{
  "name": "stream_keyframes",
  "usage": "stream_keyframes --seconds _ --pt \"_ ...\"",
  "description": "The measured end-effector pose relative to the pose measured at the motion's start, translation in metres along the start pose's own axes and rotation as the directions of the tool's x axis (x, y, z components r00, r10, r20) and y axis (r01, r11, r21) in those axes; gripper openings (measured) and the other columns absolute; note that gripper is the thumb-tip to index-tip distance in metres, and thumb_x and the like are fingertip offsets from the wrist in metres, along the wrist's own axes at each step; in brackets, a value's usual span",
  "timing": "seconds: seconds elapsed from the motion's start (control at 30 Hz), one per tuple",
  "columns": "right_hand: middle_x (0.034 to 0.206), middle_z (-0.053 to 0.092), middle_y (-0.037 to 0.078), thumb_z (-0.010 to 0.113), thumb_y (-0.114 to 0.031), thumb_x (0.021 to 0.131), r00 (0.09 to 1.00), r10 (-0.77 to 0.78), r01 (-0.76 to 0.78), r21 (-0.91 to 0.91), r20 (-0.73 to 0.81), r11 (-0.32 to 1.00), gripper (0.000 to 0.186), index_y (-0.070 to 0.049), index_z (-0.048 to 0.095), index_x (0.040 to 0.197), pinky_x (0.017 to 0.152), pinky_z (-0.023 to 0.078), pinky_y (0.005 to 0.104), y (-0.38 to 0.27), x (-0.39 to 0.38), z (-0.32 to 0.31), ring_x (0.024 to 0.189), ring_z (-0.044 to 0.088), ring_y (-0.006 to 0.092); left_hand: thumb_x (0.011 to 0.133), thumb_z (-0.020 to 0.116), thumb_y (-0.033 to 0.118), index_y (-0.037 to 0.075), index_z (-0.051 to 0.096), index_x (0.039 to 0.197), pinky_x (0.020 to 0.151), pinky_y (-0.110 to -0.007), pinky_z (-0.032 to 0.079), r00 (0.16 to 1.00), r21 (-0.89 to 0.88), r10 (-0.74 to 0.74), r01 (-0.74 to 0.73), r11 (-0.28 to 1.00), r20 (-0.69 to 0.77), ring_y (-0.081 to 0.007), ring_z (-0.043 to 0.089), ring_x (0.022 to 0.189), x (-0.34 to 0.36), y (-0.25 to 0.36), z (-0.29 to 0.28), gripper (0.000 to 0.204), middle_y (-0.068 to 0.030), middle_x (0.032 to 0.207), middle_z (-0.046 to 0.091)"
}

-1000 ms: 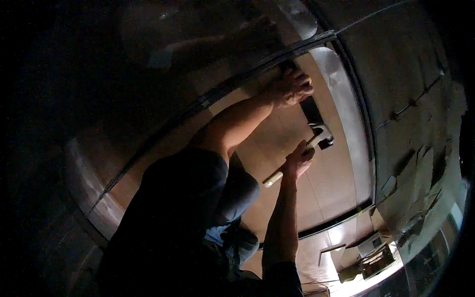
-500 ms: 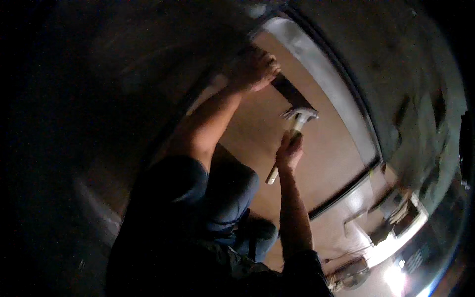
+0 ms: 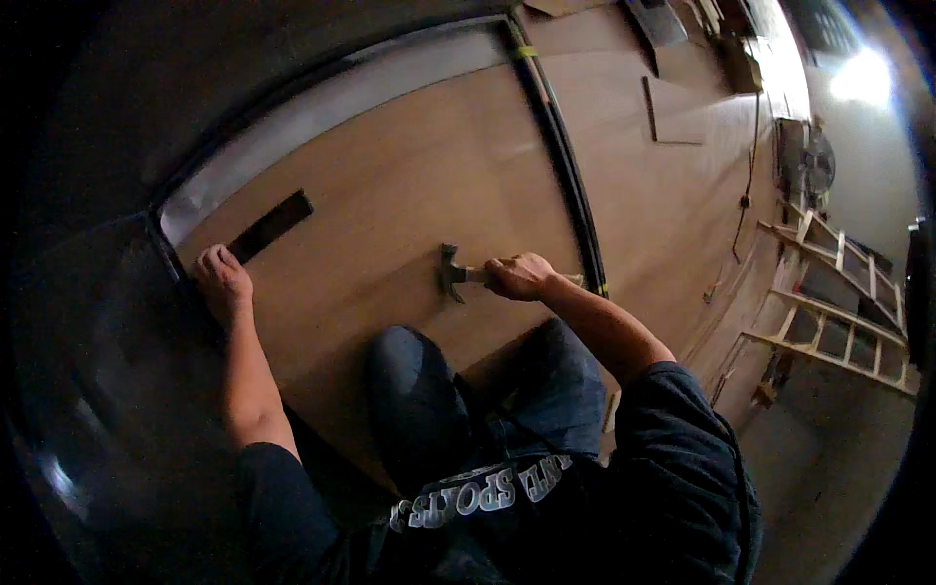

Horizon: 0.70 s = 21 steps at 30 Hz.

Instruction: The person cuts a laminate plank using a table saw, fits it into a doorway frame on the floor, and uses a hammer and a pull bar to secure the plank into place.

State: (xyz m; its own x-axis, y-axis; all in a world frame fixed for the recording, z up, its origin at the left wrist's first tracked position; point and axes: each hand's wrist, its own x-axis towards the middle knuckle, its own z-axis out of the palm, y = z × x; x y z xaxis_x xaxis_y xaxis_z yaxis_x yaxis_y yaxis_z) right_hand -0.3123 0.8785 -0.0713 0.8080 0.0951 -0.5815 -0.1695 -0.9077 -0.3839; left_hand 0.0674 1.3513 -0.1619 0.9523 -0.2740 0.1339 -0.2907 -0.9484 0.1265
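Observation:
A claw hammer (image 3: 451, 276) is in my right hand (image 3: 522, 277), which is wrapped around its pale handle. Its dark metal head points left, held over the brown sheet (image 3: 419, 166) in front of my knees. Toward the left, my left hand (image 3: 224, 278) has its fingers curled at the near end of a dark flat strip (image 3: 275, 224). That strip slants away to the right across the sheet, close to the sheet's left corner. The hammer is well apart from the strip. My left palm is turned down, so its grip is partly hidden.
A black bar (image 3: 565, 171) crosses the right side of the sheet, and a grey band (image 3: 341, 102) follows its far edge. Farther right lie a thin board (image 3: 678, 112), a cord (image 3: 746, 185) and wooden ladders (image 3: 829, 336). A bright lamp (image 3: 863, 78) shines at the far right.
The view has swung round. The hammer, earlier with its head at the strip's end, is now away from it to the right. My left hand stays at the strip's other end.

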Motion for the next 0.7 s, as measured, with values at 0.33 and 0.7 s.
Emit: stream_keyframes --seconds 0.33,0.7 --pt "0.117 0.061 0.01 0.071 -0.027 0.091 0.799 0.193 -0.055 0.251 -0.57 0.966 0.027 -0.011 0.067 0.111 0.096 0.05 0.0441 0.03 -0.002 0.055 0.11 0.059 0.0332 0.107 0.055 0.016 -0.003 0.047 0.146 0.11 -0.043 0.048 0.902 -0.608 -0.386 0.419 0.674 0.193 -0.0326 0.058 0.134 -0.047 0.112 -0.004 0.043 -0.0233 0.144 0.057" --pt "0.109 0.065 0.006 0.073 -0.02 0.082 0.607 0.377 -0.152 0.363 -0.7 0.919 0.026 -0.014 0.068 0.107 0.091 0.049 0.041 0.046 0.009 0.062 0.101 0.062 0.0288 0.099 0.055 0.02 0.01 0.057 0.146 0.119 -0.062 0.03 0.849 -0.213 0.526 -0.507 0.835 0.041 -0.047 0.036 0.147 -0.047 0.406 0.036 0.047 -0.022 0.161 0.04"
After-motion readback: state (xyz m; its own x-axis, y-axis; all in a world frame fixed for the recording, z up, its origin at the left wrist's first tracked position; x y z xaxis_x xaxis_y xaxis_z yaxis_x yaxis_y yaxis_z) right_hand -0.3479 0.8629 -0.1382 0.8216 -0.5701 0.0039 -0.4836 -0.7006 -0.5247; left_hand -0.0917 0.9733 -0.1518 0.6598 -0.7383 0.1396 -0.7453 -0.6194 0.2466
